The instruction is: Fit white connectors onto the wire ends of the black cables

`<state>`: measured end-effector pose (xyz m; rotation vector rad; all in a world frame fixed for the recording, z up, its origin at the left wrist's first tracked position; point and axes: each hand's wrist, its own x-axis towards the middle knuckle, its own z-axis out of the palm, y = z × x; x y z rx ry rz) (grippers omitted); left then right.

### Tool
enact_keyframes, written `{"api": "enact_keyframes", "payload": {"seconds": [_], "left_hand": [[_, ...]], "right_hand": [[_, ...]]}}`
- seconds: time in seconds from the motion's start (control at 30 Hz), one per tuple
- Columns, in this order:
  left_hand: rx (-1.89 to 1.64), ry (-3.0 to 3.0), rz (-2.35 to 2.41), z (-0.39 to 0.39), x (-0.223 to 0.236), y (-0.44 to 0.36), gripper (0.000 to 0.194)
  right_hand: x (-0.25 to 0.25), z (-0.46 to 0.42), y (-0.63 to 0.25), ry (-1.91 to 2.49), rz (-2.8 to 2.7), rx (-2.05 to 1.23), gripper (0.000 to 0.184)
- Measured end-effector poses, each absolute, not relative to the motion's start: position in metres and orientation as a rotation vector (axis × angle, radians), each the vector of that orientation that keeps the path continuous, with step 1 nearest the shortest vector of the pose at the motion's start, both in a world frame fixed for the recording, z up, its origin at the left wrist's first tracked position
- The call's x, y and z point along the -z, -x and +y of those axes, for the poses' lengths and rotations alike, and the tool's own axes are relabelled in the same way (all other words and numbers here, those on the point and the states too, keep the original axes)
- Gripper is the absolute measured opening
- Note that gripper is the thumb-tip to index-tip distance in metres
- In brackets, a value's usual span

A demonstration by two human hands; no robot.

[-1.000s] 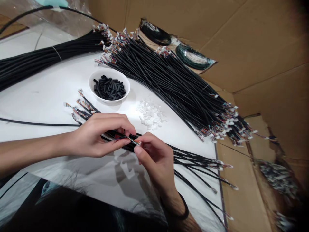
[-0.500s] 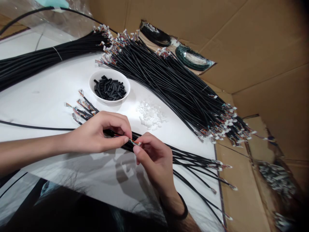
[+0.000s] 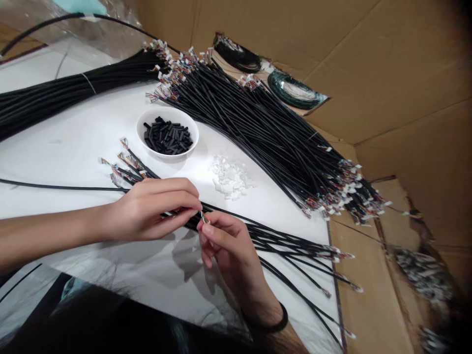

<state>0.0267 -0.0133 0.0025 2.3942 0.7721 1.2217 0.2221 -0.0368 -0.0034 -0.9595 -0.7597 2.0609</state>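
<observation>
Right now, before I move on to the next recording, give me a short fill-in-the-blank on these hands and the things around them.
1. The left hand is closed around a black ____.
2. The white bowl holds short black ____.
3. The black band sits on the ____ wrist.

Missing words: cable; tubes; right.

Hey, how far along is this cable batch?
Much looks done: the big fan of black cables already ends in small white connectors. In hand is one black cable, held by the left hand, its thin coloured wires at the right hand. Left: the bowl of black sleeves and the white pieces.
</observation>
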Motion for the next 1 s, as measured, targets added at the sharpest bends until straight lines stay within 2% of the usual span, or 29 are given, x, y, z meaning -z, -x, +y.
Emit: {"api": "enact_keyframes", "payload": {"seconds": [0.23, 0.43, 0.6, 0.87, 1.0], "left_hand": [[-1.330, -2.775, 0.663, -0.011, 0.009, -0.020, 0.018], [-1.378, -2.760, 0.597, -0.008, 0.003, -0.019, 0.015], [-1.274, -2.733, 0.690, -0.012, 0.000, -0.018, 0.012], [-1.524, -2.696, 0.699, -0.014, 0.016, -0.025, 0.017], [-1.543, -2.710, 0.758, -0.015, 0.019, -0.029, 0.011]], "right_hand": [[-0.004, -0.038, -0.222, 0.930, -0.574, -2.235, 0.017], [-0.003, -0.038, -0.222, 0.941, -0.607, -2.191, 0.017], [-0.005, -0.037, -0.221, 0.976, -0.637, -2.166, 0.023], [0.003, -0.039, -0.215, 0.958, -0.754, -2.096, 0.024], [0.011, -0.039, -0.212, 0.963, -0.787, -2.067, 0.024]]}}
